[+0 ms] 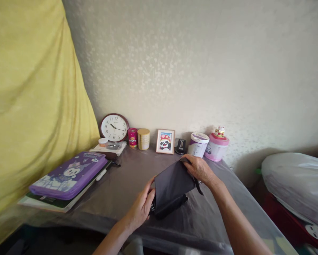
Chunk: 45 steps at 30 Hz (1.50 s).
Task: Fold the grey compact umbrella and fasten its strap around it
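Observation:
A dark grey, flat-sided folded item [173, 184] is held up at a tilt just above the table; its exact kind is unclear. Its smooth panel faces me, a thin black strap [200, 187] hangs off its right side, and small shiny metal bits show at its lower left. My left hand [143, 203] grips the left edge, thumb in front. With bent fingers, my right hand [197, 168] holds the upper right corner near the strap. The underside is mostly hidden.
Along the wall stand a round clock [114, 127], a pink can [132, 137], a yellow can [143, 139], a panda picture frame [165, 141] and two tubs [198, 144]. A purple case [68, 175] lies on books at left. A plastic-wrapped bundle [296, 180] sits at right.

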Each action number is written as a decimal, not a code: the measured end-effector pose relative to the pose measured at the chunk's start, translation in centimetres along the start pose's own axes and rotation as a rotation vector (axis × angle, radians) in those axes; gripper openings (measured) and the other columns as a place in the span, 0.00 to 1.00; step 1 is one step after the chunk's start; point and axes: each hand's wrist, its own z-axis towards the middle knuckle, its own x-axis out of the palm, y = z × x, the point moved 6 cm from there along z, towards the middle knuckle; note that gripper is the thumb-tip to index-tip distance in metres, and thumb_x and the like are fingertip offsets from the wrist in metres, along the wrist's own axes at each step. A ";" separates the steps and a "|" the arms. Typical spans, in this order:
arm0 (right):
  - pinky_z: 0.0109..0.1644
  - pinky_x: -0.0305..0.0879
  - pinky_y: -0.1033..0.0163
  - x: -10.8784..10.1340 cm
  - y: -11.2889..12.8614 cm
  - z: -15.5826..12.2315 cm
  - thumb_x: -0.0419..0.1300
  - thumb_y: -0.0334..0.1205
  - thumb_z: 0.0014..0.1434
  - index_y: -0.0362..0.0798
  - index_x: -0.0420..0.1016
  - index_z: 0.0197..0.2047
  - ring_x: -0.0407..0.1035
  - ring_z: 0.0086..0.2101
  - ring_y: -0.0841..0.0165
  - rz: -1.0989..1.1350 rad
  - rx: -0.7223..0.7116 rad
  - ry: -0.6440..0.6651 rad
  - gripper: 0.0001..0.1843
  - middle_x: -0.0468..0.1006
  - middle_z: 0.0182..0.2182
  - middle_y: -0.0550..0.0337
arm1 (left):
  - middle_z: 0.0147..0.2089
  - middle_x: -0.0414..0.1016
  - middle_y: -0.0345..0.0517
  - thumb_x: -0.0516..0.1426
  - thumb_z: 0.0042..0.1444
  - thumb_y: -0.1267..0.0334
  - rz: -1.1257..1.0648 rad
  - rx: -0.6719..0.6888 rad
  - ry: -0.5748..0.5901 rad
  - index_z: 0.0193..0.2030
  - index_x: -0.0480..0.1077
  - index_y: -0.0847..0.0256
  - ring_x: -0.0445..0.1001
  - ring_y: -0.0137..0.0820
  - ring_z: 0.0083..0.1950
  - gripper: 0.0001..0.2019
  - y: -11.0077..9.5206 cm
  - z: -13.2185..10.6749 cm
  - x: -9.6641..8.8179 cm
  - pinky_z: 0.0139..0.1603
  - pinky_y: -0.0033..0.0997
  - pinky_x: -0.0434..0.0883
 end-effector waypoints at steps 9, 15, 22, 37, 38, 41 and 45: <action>0.22 0.56 0.68 2.2 -1.6 1.6 0.51 0.41 0.57 0.48 0.69 0.25 0.65 0.16 0.71 0.189 0.168 0.146 0.12 0.66 0.10 0.66 | 0.36 0.75 0.46 0.51 0.58 0.55 -0.150 0.001 0.076 0.68 0.37 0.57 0.71 0.29 0.30 0.36 -0.6 -0.3 0.8 0.34 0.29 0.71; 0.29 0.68 0.66 3.4 -4.5 2.8 0.53 0.32 0.50 0.45 0.71 0.39 0.73 0.25 0.70 0.709 0.422 0.131 0.12 0.78 0.31 0.57 | 0.23 0.56 0.30 0.49 0.59 0.56 -0.214 -0.156 0.152 0.67 0.40 0.46 0.49 0.18 0.15 0.31 0.8 -0.7 1.8 0.11 0.15 0.56; 0.56 0.59 0.50 -1.1 -4.5 0.9 0.57 0.31 0.50 0.45 0.63 0.54 0.63 0.52 0.57 0.160 0.298 -0.204 0.26 0.68 0.52 0.47 | 0.25 0.56 0.29 0.50 0.58 0.56 -0.328 -0.300 0.141 0.66 0.41 0.43 0.51 0.17 0.13 0.32 0.8 -0.6 1.3 0.08 0.15 0.58; 0.56 0.49 0.52 4.5 4.8 -3.5 0.55 0.27 0.46 0.46 0.66 0.44 0.63 0.43 0.61 -0.313 -0.287 0.233 0.19 0.73 0.39 0.53 | 0.27 0.62 0.31 0.47 0.59 0.54 -0.275 -0.301 0.095 0.66 0.41 0.43 0.58 0.17 0.12 0.29 0.7 -0.2 -0.6 0.09 0.16 0.58; 0.53 0.51 0.53 4.4 4.7 -3.4 0.55 0.28 0.46 0.46 0.66 0.42 0.63 0.41 0.61 -0.334 -0.290 0.230 0.17 0.73 0.38 0.53 | 0.30 0.65 0.34 0.46 0.59 0.53 -0.228 -0.284 0.113 0.66 0.43 0.43 0.60 0.18 0.13 0.28 0.5 -0.2 -0.6 0.10 0.17 0.60; 0.49 0.53 0.56 4.1 4.8 -3.2 0.54 0.27 0.47 0.46 0.66 0.38 0.63 0.40 0.61 -0.392 -0.297 0.192 0.13 0.72 0.36 0.53 | 0.47 0.68 0.46 0.46 0.59 0.52 -0.001 -0.103 0.130 0.64 0.52 0.45 0.73 0.26 0.27 0.25 -0.3 -0.2 -0.6 0.23 0.25 0.72; 0.50 0.52 0.56 4.0 5.2 -2.9 0.54 0.27 0.48 0.46 0.65 0.36 0.62 0.39 0.61 -0.420 -0.319 0.169 0.10 0.72 0.35 0.53 | 0.53 0.67 0.52 0.55 0.53 0.52 0.438 0.093 0.087 0.63 0.55 0.47 0.74 0.41 0.46 0.29 -1.1 -0.5 -0.3 0.46 0.40 0.71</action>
